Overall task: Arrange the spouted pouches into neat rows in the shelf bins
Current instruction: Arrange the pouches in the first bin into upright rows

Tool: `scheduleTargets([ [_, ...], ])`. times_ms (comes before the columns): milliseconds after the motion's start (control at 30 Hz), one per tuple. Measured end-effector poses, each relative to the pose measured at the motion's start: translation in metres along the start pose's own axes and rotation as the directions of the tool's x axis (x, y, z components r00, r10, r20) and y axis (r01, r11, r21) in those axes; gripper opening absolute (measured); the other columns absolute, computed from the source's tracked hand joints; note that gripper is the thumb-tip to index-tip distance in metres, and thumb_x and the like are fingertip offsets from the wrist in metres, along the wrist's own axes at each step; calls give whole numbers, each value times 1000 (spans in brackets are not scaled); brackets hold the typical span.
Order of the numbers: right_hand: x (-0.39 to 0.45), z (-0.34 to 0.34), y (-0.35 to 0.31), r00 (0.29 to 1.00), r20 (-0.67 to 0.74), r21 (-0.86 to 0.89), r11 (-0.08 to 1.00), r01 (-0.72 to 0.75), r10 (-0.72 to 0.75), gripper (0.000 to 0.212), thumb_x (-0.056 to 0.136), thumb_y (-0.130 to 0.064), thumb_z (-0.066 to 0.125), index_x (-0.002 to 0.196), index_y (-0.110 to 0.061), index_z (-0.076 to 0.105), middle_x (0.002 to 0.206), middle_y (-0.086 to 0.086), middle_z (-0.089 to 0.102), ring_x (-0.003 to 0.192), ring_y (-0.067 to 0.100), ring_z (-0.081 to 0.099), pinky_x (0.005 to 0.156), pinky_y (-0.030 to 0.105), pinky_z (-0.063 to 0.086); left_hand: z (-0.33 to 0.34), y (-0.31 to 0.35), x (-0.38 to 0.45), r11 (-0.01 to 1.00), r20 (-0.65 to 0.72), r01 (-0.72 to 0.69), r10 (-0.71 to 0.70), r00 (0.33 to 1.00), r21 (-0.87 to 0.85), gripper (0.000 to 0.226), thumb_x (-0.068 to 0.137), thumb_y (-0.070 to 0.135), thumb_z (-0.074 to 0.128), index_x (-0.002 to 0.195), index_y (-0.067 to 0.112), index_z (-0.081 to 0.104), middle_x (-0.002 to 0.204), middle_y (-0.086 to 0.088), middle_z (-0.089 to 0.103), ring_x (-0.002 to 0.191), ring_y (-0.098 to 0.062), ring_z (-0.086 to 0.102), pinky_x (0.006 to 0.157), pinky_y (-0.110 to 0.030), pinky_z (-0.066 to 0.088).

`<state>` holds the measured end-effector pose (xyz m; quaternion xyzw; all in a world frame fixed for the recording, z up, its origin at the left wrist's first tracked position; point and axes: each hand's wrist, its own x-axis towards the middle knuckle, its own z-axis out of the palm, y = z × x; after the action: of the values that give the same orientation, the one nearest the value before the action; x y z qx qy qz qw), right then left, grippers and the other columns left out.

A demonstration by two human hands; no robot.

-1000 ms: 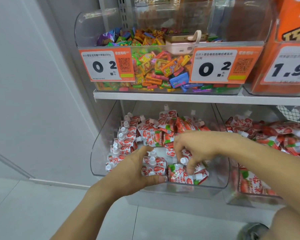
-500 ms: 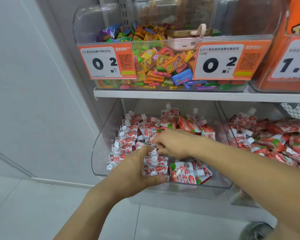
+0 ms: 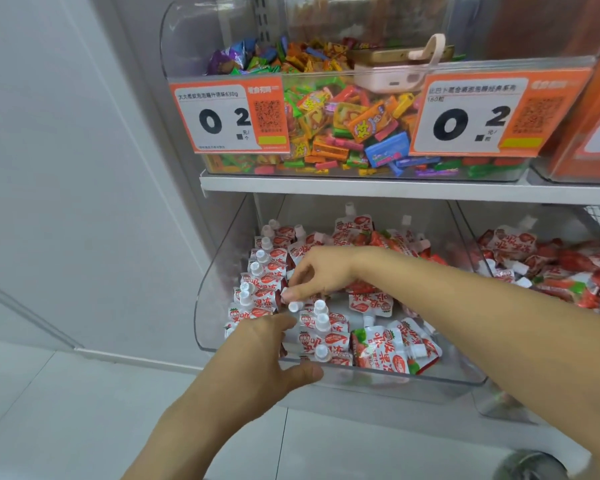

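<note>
Lower shelf, clear bin (image 3: 395,379): spouted pouches (image 3: 385,351), red and white; upright rows at left, loose heap toward right. Left hand (image 3: 257,355): at the bin's front edge, thumb outside the wall, fingers against front-row pouches; whether it clasps one cannot be told. Right hand (image 3: 321,271): fingers curled, pinching one pouch (image 3: 281,296) mid-bin. Neighbouring bin (image 3: 482,407), right: more pouches, jumbled.

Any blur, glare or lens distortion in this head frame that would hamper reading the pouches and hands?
Head view: lighting even, shadows soft; wide-angle bending bows the white shelf edge; faint glare on the clear plastic lower bin; red-and-white spouted pouches near the right hand and left hand fairly sharp; the grey round object at bottom right is blurred.
</note>
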<state>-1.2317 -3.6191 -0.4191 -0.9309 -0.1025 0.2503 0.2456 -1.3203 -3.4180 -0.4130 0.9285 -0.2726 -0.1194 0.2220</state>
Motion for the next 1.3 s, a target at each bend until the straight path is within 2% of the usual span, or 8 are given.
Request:
scheduleTargets([
  [200, 10, -6, -15, 996, 93, 74, 997, -15, 8, 55, 70, -51, 84, 113, -18, 73, 102, -14, 68, 94, 5, 63, 82, 33, 61, 2, -3, -1, 999, -10, 15, -14, 1000, 49, 68, 73, 66, 69, 129, 29, 55, 119, 14, 63, 104, -4, 59, 88, -20, 49],
  [300, 4, -11, -5, 999, 24, 76, 997, 32, -33, 25, 82, -39, 76, 99, -22, 79, 98, -8, 74, 90, 9, 67, 87, 35, 59, 5, -3, 2, 1000, -8, 8, -9, 1000, -4, 66, 74, 65, 69, 128, 28, 56, 117, 16, 64, 102, -3, 61, 86, -22, 51],
  [433, -16, -13, 11, 998, 50, 84, 996, 33, -38, 35, 96, -37, 59, 90, -4, 71, 88, 2, 73, 71, 9, 62, 86, 26, 51, 5, 9, 3, 1000, 3, -23, 23, 1000, -15, 64, 78, 60, 69, 130, 28, 50, 115, 13, 62, 99, -5, 58, 74, -10, 41],
  [567, -30, -9, 13, 977, 214, 296, 953, -70, 6, 36, 104, -33, 47, 123, -9, 66, 131, 0, 64, 123, 16, 59, 112, 36, 40, 6, 8, 17, 989, 149, 15, 6, 989, -145, 87, 70, 56, 79, 140, 34, 32, 128, 14, 58, 114, -8, 58, 91, -20, 47],
  [700, -43, -7, 17, 968, 249, 306, 947, -100, 22, 43, 104, -33, 47, 142, -15, 52, 147, -4, 51, 134, 12, 48, 116, 32, 33, 4, 6, 34, 985, 289, 29, 22, 957, -170, 120, 58, 67, 79, 150, 39, 7, 155, 15, 27, 138, -13, 37, 113, -34, 36],
  [967, -48, -35, 34, 909, -393, -135, 987, 92, -138, 41, 86, -33, 75, 123, -21, 62, 119, -4, 64, 106, 9, 61, 93, 24, 48, 6, -5, 49, 975, 368, 46, 39, 929, -218, 101, 45, 76, 79, 132, 46, 37, 127, 23, 56, 116, -7, 57, 102, -35, 47],
  [1133, -21, -32, 36, 951, -306, -427, 899, -99, -41, 77, 78, -49, 77, 143, -24, 44, 137, 6, 53, 121, 26, 53, 101, 35, 45, 7, -5, 51, 971, 373, 47, 46, 927, -236, 102, 47, 75, 80, 134, 46, 35, 131, 24, 53, 119, -6, 55, 104, -35, 46],
  [1300, -29, -39, 36, 905, -422, -384, 914, -130, -49, 45, 90, -11, 60, 134, -23, 56, 126, 5, 63, 104, 26, 61, 83, 31, 51, 8, -7, 51, 974, 362, 31, 54, 931, -224, 105, 48, 73, 80, 137, 44, 33, 132, 24, 52, 119, -6, 54, 104, -34, 46],
])
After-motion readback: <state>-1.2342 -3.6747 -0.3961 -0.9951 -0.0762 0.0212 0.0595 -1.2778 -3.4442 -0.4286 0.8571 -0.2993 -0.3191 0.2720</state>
